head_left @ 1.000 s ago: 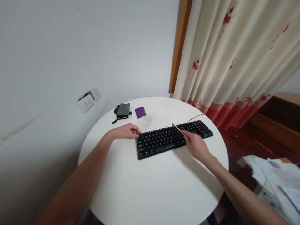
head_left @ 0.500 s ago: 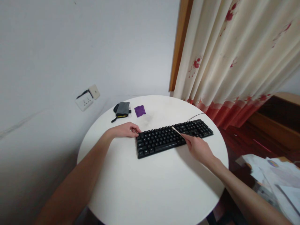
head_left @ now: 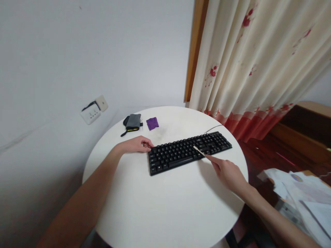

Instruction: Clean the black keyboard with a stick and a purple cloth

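A black keyboard (head_left: 178,151) lies at a slant on the round white table (head_left: 155,210). At its upper left corner, my left hand (head_left: 141,144) has its fingers curled and pinches the edge. My right hand (head_left: 229,174) is closed round the handle of a slim white toothbrush (head_left: 199,150), over the keyboard's right half. The toothbrush's head points up and left onto the keys near the middle. Whether its bristles press on the keys is too small to tell.
Behind my left hand lie a grey pouch (head_left: 133,121) with a black strap and a folded purple cloth (head_left: 152,123). A thin cable (head_left: 213,127) runs off the keyboard's back. Wall and sockets (head_left: 91,113) stand left, a curtain (head_left: 232,62) behind, papers (head_left: 302,193) at right.
The toothbrush in my right hand has shifted a little right and toward me across the keys. My left hand stays at the keyboard's corner. The whole view has shifted slightly.
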Demonstrator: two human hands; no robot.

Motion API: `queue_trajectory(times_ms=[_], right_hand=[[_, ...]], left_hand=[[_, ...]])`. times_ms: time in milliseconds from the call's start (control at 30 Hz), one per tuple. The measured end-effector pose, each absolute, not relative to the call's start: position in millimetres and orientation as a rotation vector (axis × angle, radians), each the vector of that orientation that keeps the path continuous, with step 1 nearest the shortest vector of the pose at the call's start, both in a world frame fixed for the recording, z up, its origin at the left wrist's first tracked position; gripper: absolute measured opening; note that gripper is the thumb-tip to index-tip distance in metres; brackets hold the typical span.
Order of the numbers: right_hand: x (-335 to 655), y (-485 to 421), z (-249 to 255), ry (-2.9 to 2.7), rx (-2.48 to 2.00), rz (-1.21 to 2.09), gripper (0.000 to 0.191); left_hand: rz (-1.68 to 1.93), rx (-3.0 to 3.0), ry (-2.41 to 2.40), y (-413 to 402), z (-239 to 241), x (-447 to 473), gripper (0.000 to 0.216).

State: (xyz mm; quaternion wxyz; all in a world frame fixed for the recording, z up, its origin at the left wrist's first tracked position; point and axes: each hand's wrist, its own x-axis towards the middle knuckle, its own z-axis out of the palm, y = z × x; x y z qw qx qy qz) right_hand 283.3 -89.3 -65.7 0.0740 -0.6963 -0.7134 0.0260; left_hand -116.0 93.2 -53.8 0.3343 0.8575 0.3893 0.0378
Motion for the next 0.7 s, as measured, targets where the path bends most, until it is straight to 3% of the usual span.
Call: queue_trajectory(times_ms=[700], right_hand=[[308.2, -138.1, -81.1, -2.028, -2.139, 0.258, 0.043]], left_hand=[[0.108, 2.211, 1.024, 91.4, -53.4, -115.6, 0.035]])
